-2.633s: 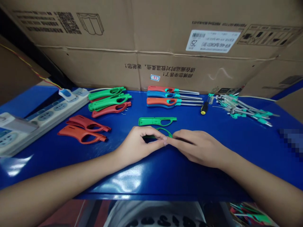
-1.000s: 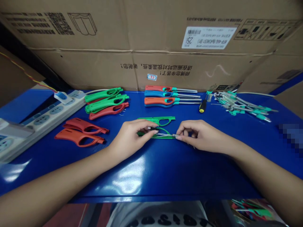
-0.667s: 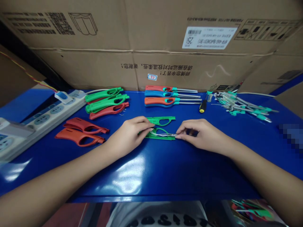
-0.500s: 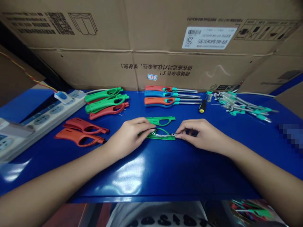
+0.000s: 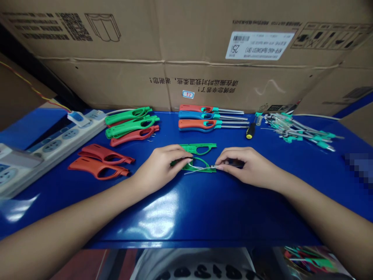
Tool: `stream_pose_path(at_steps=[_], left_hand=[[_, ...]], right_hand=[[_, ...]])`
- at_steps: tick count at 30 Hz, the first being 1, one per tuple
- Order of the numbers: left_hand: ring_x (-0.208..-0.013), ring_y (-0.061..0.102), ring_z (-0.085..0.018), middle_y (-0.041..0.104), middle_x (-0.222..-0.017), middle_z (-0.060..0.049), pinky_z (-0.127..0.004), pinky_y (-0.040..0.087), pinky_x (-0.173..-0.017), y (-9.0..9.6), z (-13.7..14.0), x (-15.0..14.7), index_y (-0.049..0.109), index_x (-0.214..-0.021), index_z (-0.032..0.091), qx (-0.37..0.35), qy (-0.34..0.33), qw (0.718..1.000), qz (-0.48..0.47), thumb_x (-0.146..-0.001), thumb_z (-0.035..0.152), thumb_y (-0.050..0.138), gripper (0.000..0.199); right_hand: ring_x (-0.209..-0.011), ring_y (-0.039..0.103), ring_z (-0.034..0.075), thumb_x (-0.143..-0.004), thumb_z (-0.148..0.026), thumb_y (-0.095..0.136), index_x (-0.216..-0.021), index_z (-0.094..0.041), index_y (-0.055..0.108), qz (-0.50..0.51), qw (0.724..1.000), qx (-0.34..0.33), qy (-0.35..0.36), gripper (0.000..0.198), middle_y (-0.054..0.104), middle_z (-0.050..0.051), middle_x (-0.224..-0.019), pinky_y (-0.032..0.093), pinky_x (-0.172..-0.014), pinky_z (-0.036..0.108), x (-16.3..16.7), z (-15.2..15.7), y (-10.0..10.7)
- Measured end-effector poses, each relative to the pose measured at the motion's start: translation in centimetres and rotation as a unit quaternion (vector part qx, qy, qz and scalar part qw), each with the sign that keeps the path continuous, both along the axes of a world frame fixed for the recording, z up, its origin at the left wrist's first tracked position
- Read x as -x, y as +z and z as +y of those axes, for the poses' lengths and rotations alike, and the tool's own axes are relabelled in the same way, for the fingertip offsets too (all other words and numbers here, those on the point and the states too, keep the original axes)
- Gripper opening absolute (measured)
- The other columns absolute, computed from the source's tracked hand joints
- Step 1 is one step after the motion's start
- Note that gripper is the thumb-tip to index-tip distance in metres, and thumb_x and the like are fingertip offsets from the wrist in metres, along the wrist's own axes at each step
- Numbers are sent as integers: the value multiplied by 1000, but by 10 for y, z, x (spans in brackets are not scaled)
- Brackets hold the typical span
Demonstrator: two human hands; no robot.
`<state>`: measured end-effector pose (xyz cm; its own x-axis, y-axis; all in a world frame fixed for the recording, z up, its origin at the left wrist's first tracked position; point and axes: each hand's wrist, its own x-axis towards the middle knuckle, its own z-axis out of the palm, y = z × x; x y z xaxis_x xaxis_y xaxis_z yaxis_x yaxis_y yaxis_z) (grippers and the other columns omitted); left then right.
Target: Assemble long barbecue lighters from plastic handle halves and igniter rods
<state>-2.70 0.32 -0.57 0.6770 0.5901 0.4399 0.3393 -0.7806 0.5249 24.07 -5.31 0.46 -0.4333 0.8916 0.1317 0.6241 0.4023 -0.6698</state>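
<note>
Although the right hand (image 5: 247,165) pinches the nozzle (image 5: 213,167) and the left hand (image 5: 163,165) is closed narrowly on the far end of the wires (image 5: 196,167), a pull between them could strain or free those wires. The tube (image 5: 190,172) slants past the edge of the lower shell (image 5: 204,170), centre frame, and could snag. The left hand hides that shell's left end; wire routing is indistinct.
</note>
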Motion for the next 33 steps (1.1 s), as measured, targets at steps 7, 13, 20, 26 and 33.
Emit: stream_pose_path(at_steps=[7,13,20,26,33], left_hand=[[-90,72,-18,74,-99,-8,-29,58,-84,-7,2,0,77,-103,16,-8,-20,1000,4,-95,16,63,16],[-86,72,-18,76,-95,-8,-28,58,-80,-9,0,-2,77,-102,12,-23,-28,999,15,-94,14,64,15],[-85,74,-19,77,-94,-8,-29,58,-78,-5,-3,-2,77,-103,13,-6,-9,1000,25,-94,17,65,16],[-86,74,-19,78,-96,-7,-29,58,-79,-5,-4,-1,77,-101,13,3,-10,999,34,-94,15,65,15],[-87,75,-19,79,-96,-7,-28,58,-80,-6,-4,-2,78,-101,13,12,-12,999,28,-93,15,66,15]], right_hand=[[-83,65,16,-96,-28,60,-95,-19,73,-79,997,-21,14,15,72,5,-91,49,-75,29,-2,-1,-2],[-91,64,19,-98,-28,58,-97,-19,72,-122,990,-66,32,16,74,4,-95,49,-80,32,-2,-2,0],[-90,64,19,-98,-27,58,-98,-18,71,-115,988,-92,44,16,74,5,-95,50,-79,32,-1,-2,-3],[-90,64,19,-99,-25,57,-98,-17,73,-123,981,-144,51,18,74,6,-94,51,-80,32,-3,-1,-6],[-89,65,19,-99,-25,57,-99,-18,76,-141,974,-170,56,20,74,6,-93,52,-79,31,-6,2,-7]])
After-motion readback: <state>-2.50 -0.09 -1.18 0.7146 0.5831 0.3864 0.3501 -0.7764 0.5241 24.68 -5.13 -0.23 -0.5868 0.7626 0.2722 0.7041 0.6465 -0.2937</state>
